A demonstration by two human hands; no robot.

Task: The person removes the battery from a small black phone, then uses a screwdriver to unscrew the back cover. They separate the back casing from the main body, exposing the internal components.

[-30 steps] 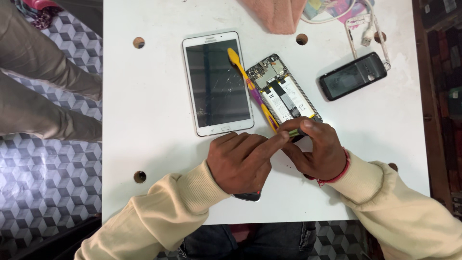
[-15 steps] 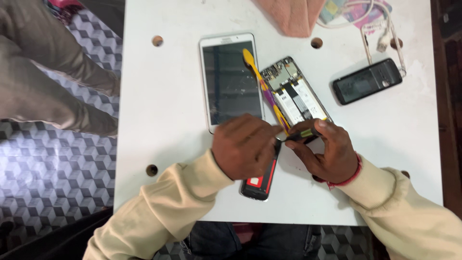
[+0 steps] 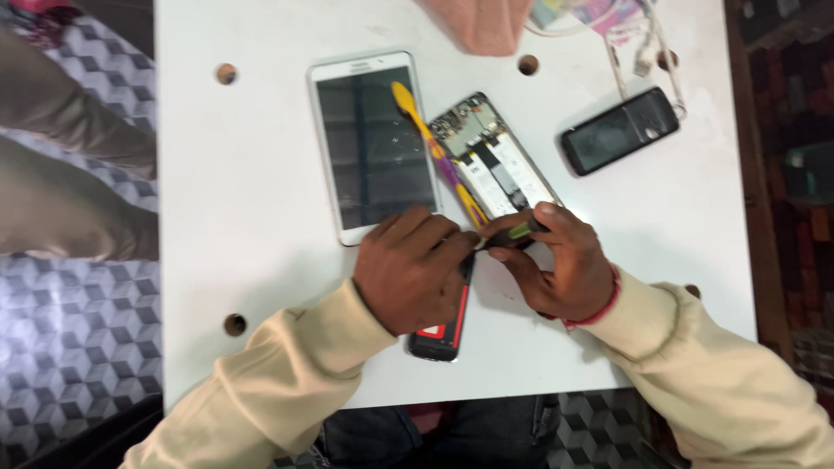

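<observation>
While the opened phone lies face-down at the counter's middle, the right hand pinches a green-handled screwdriver at its near end and the left hand, fingers curled, meets the tool's tip. A yellow-purple pry tool crosses its left edge, a white tablet lies left, a black phone right. Since earlier, a red-black phone has appeared under the left hand.
</observation>
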